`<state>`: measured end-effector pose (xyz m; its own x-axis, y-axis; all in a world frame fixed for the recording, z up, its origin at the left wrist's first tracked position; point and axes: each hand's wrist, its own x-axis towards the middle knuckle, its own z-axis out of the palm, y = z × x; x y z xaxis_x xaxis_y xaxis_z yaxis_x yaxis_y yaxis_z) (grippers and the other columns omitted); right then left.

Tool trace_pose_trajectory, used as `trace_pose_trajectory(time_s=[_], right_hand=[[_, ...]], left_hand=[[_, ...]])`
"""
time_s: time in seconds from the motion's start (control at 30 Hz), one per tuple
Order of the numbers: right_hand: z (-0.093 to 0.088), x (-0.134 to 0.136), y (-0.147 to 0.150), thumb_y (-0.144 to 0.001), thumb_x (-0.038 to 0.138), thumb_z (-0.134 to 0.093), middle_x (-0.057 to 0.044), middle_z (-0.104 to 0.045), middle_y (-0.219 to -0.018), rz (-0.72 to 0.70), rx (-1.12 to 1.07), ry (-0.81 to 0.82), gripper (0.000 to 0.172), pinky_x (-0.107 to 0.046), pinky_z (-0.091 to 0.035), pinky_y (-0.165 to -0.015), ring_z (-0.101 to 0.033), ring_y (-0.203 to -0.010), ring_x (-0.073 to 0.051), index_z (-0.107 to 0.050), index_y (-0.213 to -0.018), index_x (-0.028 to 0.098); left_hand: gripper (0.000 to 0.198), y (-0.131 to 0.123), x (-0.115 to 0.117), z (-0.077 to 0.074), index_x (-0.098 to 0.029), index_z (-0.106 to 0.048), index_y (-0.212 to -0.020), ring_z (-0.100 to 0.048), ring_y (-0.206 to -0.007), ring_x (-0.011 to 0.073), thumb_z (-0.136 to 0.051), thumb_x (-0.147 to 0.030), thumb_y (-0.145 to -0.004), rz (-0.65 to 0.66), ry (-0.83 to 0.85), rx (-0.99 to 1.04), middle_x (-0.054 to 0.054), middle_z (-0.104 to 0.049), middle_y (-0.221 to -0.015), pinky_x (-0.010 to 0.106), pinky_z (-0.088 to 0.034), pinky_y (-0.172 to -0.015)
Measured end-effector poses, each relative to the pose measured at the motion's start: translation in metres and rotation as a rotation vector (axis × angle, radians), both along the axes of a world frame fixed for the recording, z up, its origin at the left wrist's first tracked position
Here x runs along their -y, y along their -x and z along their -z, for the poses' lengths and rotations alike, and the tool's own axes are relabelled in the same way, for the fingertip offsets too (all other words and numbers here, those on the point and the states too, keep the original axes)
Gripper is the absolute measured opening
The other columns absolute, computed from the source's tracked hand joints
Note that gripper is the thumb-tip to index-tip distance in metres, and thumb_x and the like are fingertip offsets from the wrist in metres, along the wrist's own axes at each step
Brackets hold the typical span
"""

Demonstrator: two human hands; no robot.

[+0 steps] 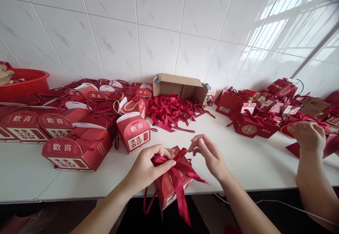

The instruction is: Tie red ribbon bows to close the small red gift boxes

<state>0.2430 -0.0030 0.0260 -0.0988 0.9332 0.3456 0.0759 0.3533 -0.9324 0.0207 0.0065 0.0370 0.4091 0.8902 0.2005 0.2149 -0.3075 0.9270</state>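
Observation:
A small red gift box (169, 191) with gold and white print sits tilted at the table's front edge. Across its top lies a red satin ribbon (178, 182) tied in a bow, its tails hanging over the front. My left hand (149, 168) pinches the bow's left loop between thumb and fingers. Just beside the right loop is my right hand (209, 156), fingers loosely bent and apart; whether a fingertip touches the loop is hard to see. A twisted red cord (149, 205) dangles from the box's left side.
Many red boxes (79, 149) crowd the left, with one box (135, 135) nearer the middle. Loose red ribbons (172, 110) spill from a cardboard carton (182, 82). Finished-looking gift boxes (249, 124) are heaped right. Another person's hand (309, 140) is at far right; a red basin (23, 85) stands far left.

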Motion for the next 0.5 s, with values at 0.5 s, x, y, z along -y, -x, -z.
trace_pose_trajectory(time_s=[0.5], right_hand=[[-0.022,0.013,0.025,-0.078,0.013,-0.053,-0.002,-0.063,-0.086,0.042,0.304,0.013,0.019,-0.024,-0.044,-0.059,-0.054,-0.069,-0.013,-0.057,-0.095,0.019]], left_hand=[[0.02,-0.002,0.003,-0.002,-0.021,-0.051,-0.068,-0.064,-0.086,0.0198,-0.066,-0.028,-0.08,0.014,-0.063,-0.07,0.0,-0.067,-0.078,0.029,-0.047,-0.076]])
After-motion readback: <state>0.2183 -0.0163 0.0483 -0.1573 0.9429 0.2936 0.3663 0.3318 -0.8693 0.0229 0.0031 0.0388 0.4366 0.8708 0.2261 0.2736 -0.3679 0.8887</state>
